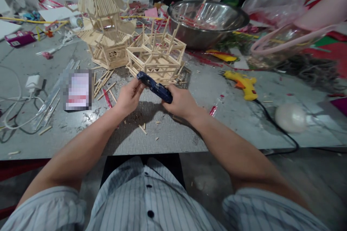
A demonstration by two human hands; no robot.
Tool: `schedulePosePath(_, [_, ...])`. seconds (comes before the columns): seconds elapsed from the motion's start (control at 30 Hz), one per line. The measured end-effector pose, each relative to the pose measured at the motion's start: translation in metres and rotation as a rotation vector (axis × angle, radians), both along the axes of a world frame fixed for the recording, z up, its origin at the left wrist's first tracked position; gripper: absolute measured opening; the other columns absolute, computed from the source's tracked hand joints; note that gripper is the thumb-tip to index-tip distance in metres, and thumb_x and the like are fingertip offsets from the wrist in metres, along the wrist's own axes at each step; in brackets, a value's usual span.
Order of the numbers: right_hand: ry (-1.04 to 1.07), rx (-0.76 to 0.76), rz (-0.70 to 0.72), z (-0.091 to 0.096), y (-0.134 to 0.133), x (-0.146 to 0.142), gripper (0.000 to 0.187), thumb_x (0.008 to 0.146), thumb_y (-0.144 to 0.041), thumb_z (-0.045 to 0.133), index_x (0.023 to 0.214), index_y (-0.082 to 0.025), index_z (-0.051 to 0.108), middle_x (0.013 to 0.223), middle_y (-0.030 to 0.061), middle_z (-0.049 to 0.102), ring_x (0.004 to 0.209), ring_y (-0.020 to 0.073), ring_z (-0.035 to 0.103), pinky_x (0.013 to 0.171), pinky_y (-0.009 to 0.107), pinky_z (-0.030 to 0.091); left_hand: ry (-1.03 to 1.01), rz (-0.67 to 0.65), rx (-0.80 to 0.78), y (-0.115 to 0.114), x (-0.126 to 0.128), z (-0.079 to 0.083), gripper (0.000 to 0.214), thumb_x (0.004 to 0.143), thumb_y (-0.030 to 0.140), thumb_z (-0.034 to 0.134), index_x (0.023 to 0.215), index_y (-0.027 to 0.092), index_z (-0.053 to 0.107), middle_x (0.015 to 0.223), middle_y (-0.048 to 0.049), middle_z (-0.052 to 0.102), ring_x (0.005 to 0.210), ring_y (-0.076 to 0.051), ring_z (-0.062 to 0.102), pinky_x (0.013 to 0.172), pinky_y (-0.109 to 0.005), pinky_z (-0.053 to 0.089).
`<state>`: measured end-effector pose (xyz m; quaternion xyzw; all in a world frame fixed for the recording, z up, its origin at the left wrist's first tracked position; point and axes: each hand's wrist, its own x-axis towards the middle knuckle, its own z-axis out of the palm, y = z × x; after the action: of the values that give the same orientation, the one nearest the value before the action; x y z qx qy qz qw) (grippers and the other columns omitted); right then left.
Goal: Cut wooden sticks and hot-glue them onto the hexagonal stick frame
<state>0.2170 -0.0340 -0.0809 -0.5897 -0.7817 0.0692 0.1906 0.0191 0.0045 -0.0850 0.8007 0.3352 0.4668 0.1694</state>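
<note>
My right hand is wrapped round a dark blue hand tool with a worn, speckled surface; its exact kind does not show. At the tool's far left end, my left hand is closed with the fingertips pinched together, and what lies between them is hidden. Just beyond both hands stands an open six-sided frame of wooden sticks, with several uprights rising from it. Left of that is a taller stick pavilion with a pointed roof. Loose sticks lie near my left hand.
A phone and a white charger with cables lie at the left. To the right are a yellow glue gun with a black cord and a whitish round object. A steel bowl stands behind, beside a pink-rimmed basket.
</note>
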Motion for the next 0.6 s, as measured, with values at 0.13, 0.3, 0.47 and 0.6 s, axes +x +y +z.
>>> schedulePosePath(0.13, [-0.017, -0.001, -0.044, -0.001, -0.001, -0.004, 0.036, 0.072, -0.032, 0.051, 0.102, -0.014, 0.06, 0.087, 0.0154, 0.071, 0.076, 0.0293, 0.066, 0.067, 0.038, 0.048, 0.01, 0.004, -0.012, -0.002, 0.0, 0.002, 0.042, 0.096, 0.054, 0.032, 0.078, 0.02, 0.05, 0.066, -0.0004, 0.053, 0.059, -0.011, 0.047, 0.056, -0.024, 0.039])
schedulePosePath(0.3, [-0.004, 0.051, -0.116, -0.001, 0.002, -0.004, 0.031, 0.07, -0.031, 0.053, 0.097, -0.018, 0.06, 0.08, 0.0119, 0.07, 0.072, 0.0281, 0.065, 0.063, 0.037, 0.047, 0.018, -0.014, -0.087, -0.005, -0.001, 0.006, 0.041, 0.095, 0.053, 0.034, 0.075, 0.02, 0.048, 0.061, 0.0018, 0.046, 0.056, -0.011, 0.042, 0.053, -0.024, 0.037])
schedulePosePath(0.47, [0.039, 0.056, -0.128, 0.001, 0.006, 0.003, 0.043, 0.07, -0.03, 0.055, 0.109, -0.015, 0.058, 0.095, 0.0157, 0.069, 0.083, 0.0322, 0.066, 0.07, 0.041, 0.049, -0.082, -0.043, -0.223, -0.002, -0.001, 0.002, 0.027, 0.094, 0.046, 0.04, 0.086, 0.021, 0.046, 0.064, 0.0034, 0.042, 0.054, -0.01, 0.038, 0.052, -0.024, 0.036])
schedulePosePath(0.6, [0.211, 0.118, -0.099, -0.006, 0.009, 0.008, 0.035, 0.074, -0.031, 0.053, 0.106, -0.018, 0.058, 0.09, 0.0114, 0.069, 0.082, 0.0286, 0.066, 0.072, 0.042, 0.05, -0.083, -0.095, -0.221, 0.003, -0.003, -0.002, 0.015, 0.094, 0.036, 0.045, 0.09, 0.021, 0.045, 0.059, 0.0057, 0.038, 0.049, -0.009, 0.034, 0.048, -0.022, 0.033])
